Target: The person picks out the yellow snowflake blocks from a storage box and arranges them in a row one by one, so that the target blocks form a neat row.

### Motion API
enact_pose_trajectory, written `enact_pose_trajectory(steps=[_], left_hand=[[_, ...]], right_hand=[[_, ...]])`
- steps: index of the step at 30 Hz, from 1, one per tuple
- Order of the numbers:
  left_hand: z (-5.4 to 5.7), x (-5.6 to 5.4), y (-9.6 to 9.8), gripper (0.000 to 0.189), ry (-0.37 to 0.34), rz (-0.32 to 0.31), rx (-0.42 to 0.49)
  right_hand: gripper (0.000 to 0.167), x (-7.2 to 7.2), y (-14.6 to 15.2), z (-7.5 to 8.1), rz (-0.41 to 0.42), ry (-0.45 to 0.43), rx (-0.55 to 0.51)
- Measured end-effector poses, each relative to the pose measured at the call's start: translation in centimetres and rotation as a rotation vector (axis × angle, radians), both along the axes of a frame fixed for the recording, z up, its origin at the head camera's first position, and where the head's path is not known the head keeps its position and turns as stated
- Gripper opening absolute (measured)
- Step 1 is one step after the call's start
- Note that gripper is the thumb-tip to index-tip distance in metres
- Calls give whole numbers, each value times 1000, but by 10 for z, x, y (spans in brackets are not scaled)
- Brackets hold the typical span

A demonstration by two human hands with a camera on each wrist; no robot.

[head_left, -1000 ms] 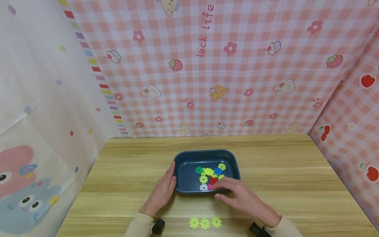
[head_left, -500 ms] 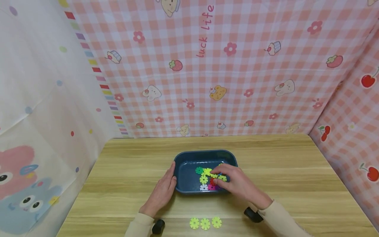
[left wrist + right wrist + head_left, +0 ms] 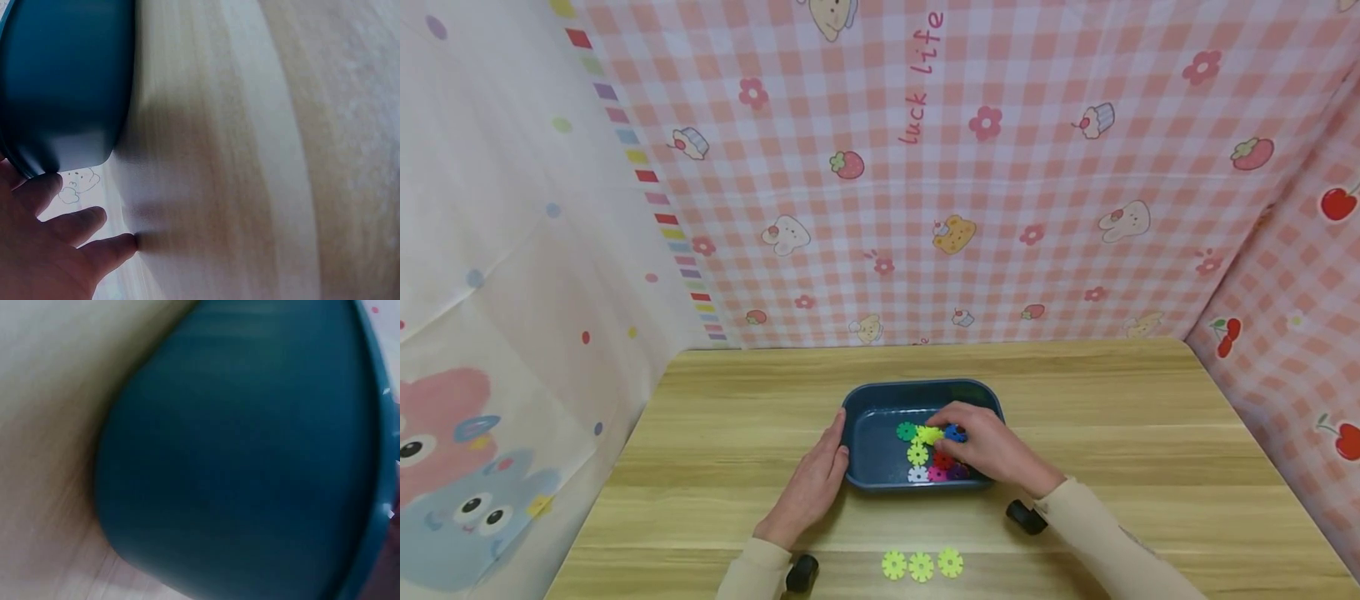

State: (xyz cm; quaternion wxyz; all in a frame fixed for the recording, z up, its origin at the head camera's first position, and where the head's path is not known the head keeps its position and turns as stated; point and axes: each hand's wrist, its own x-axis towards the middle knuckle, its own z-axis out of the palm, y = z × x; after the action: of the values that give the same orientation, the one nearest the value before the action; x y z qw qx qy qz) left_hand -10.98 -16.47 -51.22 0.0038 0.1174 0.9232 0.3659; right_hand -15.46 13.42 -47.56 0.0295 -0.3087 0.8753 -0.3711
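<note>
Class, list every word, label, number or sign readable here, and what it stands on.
"luck life": sideways, on the pink checked cloth.
"e", apparently: small, at the same cloth's bottom edge, just above the table.
No lettering visible on the tray or toothed discs.

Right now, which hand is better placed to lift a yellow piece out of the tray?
The right hand, I'd say: it reaches over the tray, its fingertips at the yellow pieces. The left hand rests against the tray's outer left side, away from the pieces, so it seems better suited to steadying.
</note>
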Motion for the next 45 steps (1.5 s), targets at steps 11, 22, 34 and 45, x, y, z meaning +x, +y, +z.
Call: enact_pose_trajectory(steps=[11,22,34,45], left_hand=[[0,0,0,57,-6,2,-4],[0,0,-1,56,17,-10,-3],[-1,-1,-1,57,4,-5,4],[-1,-1,-1,57,1,-11,13]], right_hand=[[31,-15,-11,-5,-2,-73,82],[32,-26,-19,-9,-19,-62,174],[33,-34,-20,-14,5,-81,231],[29,-35,-23,-16,26,-52,248]])
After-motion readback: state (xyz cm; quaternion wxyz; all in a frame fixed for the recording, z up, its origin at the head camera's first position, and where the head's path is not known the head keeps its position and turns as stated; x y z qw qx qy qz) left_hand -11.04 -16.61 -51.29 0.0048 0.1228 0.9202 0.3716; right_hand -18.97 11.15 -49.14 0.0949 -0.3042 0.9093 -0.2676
